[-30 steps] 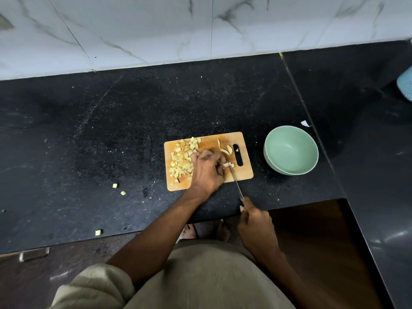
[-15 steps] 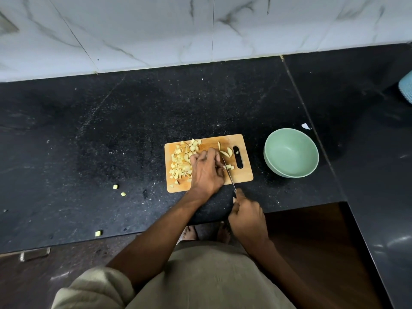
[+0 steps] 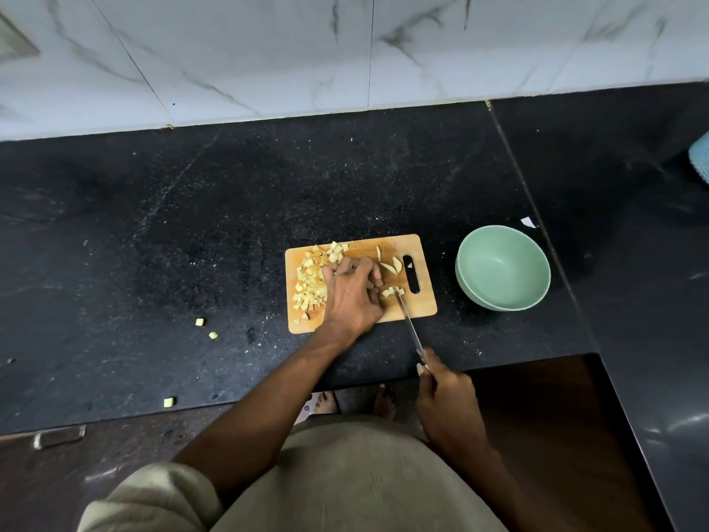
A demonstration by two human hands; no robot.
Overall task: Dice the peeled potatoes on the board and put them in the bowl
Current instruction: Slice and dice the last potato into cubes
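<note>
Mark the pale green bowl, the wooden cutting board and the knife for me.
Pale green bowl (image 3: pixel 498 240): head view, far inner wall.
Wooden cutting board (image 3: pixel 424 307): head view, bare near right corner.
Knife (image 3: pixel 410 326): head view, middle of blade.

Beige rolled sleeve (image 3: pixel 153 497), bare forearms, bare feet (image 3: pixel 326 403)

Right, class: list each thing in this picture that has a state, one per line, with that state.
Bowl: upright, empty.
Board: flat, holds diced pile, uncut wedges.
Knife: tip at the potato.
Left hand: steadying potato.
Right hand: grips knife handle.
Stray cubes: on counter.
</note>
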